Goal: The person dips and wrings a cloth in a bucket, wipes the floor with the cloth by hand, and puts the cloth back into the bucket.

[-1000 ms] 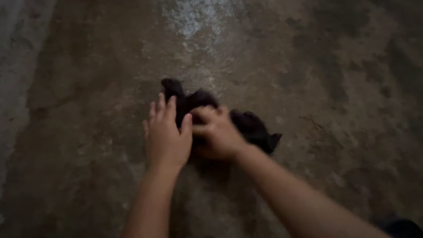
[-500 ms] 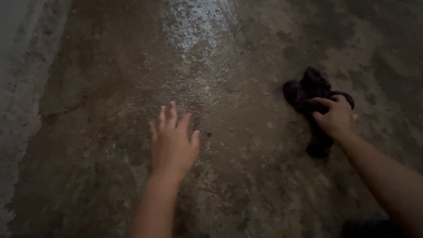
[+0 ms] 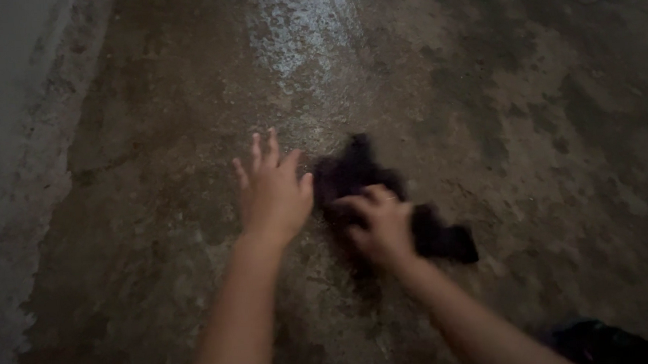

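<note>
Right hand (image 3: 380,227) clenched on a dark crumpled rag (image 3: 356,177), pressed to the wet concrete floor (image 3: 158,211). Left hand (image 3: 273,195) spread open, flat beside it.

Dim, stained, wet concrete floor (image 3: 158,211)

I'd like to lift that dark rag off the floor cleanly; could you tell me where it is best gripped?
Probably the bunched middle of the rag, from above: it lies crumpled on the floor, thickest there, with a thin tail trailing toward the right. The right hand already rests on that bunch, fingers curled over it, whereas the left hand lies flat beside it, fingers spread.
</note>
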